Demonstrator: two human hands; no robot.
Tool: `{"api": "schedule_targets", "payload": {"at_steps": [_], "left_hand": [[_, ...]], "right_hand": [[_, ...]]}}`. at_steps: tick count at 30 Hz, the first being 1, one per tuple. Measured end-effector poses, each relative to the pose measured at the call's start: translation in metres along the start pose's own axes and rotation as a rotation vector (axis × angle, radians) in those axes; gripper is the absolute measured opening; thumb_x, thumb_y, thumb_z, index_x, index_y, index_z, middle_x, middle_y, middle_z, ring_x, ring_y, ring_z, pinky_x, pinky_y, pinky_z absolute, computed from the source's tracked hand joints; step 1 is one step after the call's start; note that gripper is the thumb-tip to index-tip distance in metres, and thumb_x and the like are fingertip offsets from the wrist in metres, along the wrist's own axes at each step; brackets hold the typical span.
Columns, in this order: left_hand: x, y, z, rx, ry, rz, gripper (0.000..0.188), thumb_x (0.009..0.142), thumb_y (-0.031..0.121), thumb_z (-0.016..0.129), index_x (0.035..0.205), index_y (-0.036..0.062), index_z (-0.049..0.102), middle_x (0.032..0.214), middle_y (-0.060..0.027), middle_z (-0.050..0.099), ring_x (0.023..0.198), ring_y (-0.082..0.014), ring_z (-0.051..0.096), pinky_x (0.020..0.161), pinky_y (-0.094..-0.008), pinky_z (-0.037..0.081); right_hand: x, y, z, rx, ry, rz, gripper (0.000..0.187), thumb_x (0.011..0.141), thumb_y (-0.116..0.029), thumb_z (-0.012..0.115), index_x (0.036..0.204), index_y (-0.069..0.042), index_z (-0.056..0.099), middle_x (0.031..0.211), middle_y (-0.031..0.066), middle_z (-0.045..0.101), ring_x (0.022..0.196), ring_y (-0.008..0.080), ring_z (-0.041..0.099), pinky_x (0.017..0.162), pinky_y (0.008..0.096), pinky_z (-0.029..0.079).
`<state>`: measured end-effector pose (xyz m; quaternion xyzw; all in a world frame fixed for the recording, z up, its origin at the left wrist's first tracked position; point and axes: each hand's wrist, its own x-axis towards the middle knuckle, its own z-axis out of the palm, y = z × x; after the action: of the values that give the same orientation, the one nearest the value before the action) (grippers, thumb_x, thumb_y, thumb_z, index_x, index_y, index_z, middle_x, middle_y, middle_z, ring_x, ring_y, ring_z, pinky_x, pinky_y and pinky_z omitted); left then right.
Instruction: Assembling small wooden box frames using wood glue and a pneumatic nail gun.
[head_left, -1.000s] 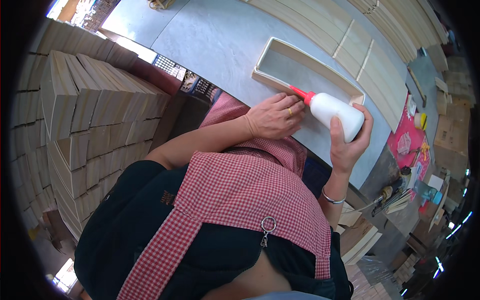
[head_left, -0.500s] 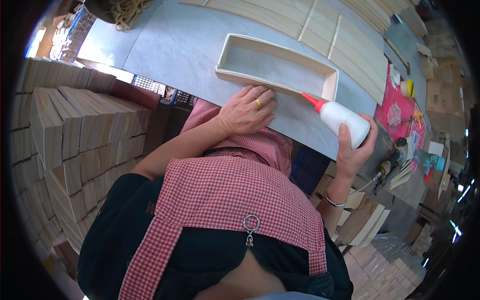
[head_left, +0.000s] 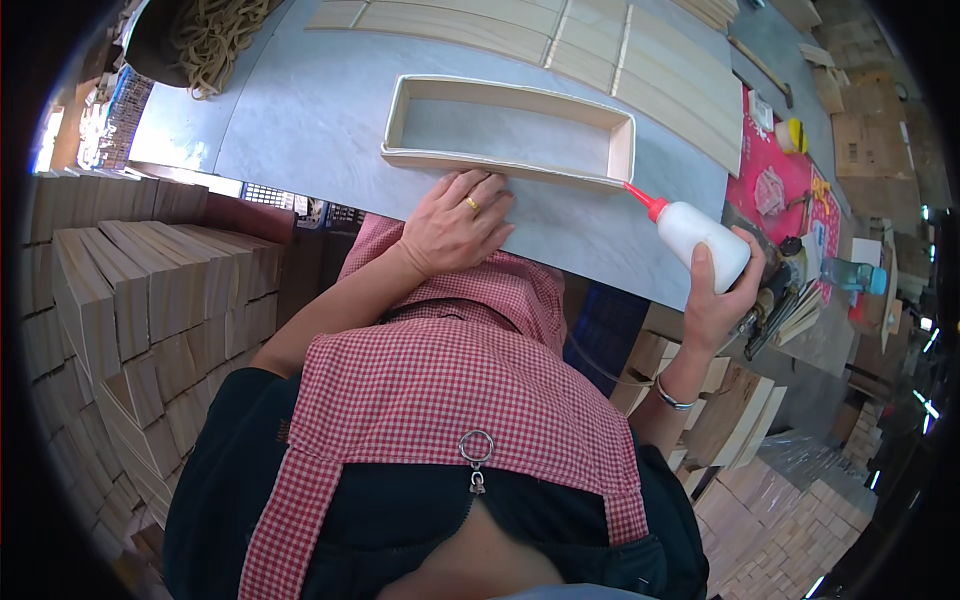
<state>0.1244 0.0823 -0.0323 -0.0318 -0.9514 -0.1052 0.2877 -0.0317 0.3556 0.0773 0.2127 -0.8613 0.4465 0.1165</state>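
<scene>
A long, bottomless wooden box frame (head_left: 505, 170) lies on the grey tabletop, with a whitish line along its top edges. My left hand (head_left: 462, 222), wearing a ring, rests on the table against the frame's near side, its fingers loosely bent and nothing visible in them. My right hand (head_left: 722, 290) is wrapped round a white squeeze bottle (head_left: 698, 240) with a red nozzle, held tilted. The nozzle's tip is at the frame's near right corner. Whether it touches the wood, I cannot tell.
Flat wooden panels (head_left: 585, 50) lie along the table's far side. Rubber bands (head_left: 215, 45) fill a dark container at the far left. Stacked wooden pieces (head_left: 150, 290) rise beside me on the left. To the right are a hammer (head_left: 765, 70) and a clear bottle (head_left: 850, 275).
The bottle's nozzle has moved right along the frame's near edge to its corner. My view has shifted, so the table scene sits further left. My left hand stays beside the frame.
</scene>
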Motion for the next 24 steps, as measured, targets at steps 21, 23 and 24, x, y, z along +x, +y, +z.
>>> {"api": "schedule_targets", "payload": {"at_steps": [21,23,24], "left_hand": [[0.021,0.007,-0.036,-0.165,-0.077,0.021,0.044,0.08,0.012,0.076,0.122,0.0088,0.064,0.133,-0.0131,0.057,0.111,-0.0317,0.056,0.092,-0.0422,0.048],[0.038,0.008,-0.038,-0.191,-0.077,0.012,0.048,0.079,0.012,0.076,0.126,0.009,0.063,0.134,-0.0133,0.056,0.112,-0.0315,0.056,0.093,-0.0434,0.048],[0.049,0.009,-0.039,-0.202,-0.074,-0.019,0.052,0.079,0.011,0.076,0.129,0.0093,0.061,0.136,-0.0134,0.055,0.113,-0.0314,0.055,0.094,-0.0447,0.048]], "right_hand": [[0.188,0.171,0.011,-0.245,0.454,0.27,0.043,0.074,-0.022,0.079,0.098,-0.006,0.047,0.101,0.013,0.06,0.085,0.0279,0.06,0.08,0.0395,0.051],[0.21,0.2,0.014,-0.386,0.443,0.21,0.045,0.076,-0.03,0.081,0.101,-0.005,0.052,0.096,0.0125,0.061,0.081,0.0286,0.062,0.075,0.0399,0.054],[0.216,0.213,0.014,-0.441,0.395,0.212,0.046,0.077,-0.032,0.082,0.103,-0.005,0.054,0.097,0.0125,0.061,0.084,0.0284,0.064,0.076,0.0388,0.055]]}}
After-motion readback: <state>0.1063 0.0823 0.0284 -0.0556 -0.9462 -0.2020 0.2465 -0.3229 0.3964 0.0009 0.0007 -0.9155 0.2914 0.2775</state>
